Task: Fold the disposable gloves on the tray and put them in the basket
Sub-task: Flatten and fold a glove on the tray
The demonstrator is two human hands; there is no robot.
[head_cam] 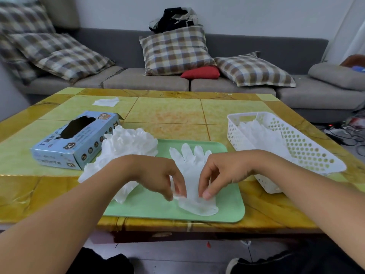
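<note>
Glove (190, 167): flat on green tray (227, 204), fingers pointing away.
Left hand (158, 175): pinches cuff's left edge.
Right hand (219, 171): pinches cuff's right edge.
Basket (308, 147): right of tray, holding gloves.

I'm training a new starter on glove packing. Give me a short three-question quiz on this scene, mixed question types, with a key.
1. True or false: the basket already holds gloves.
2. The flat glove lies on: A) the tray B) the glove box C) the sofa.
3. Which end of that glove do the left hand and right hand pinch?

Key: 1 true; 2 A; 3 the cuff end, nearest the person.
</note>
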